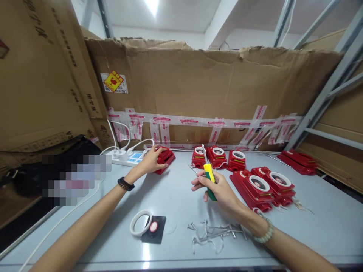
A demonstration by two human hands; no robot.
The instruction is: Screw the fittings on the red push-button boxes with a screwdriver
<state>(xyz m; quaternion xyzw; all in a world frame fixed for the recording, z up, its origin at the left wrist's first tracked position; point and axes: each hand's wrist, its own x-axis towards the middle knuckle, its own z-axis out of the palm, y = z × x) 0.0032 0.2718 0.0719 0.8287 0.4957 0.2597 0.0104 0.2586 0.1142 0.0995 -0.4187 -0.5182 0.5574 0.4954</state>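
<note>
One red case [167, 160] lies at the rear left of the table [176, 241], beneath the left hand [149, 160], whose fingers are spread across it; whether they grip cannot be told. The right hand [219, 187] is loosely curled around a screwdriver [209, 173], tip raised and clear of any work. Five units [255, 187] bear white rings and appear assembled: three at the rear, two nearer on the right. No ring shows on the covered case or on the red parts [297, 162] at far right, so these are probably unfinished. A loose ring [132, 226], overlapping a black plate [159, 230], also appears unfitted, as do the screws [224, 229] scattered among white cords near the front edge. A power strip [124, 162] and its cables crowd the left hand, while the right forearm passes close before the nearer units. Cardboard [176, 90] closes off the rear.
</note>
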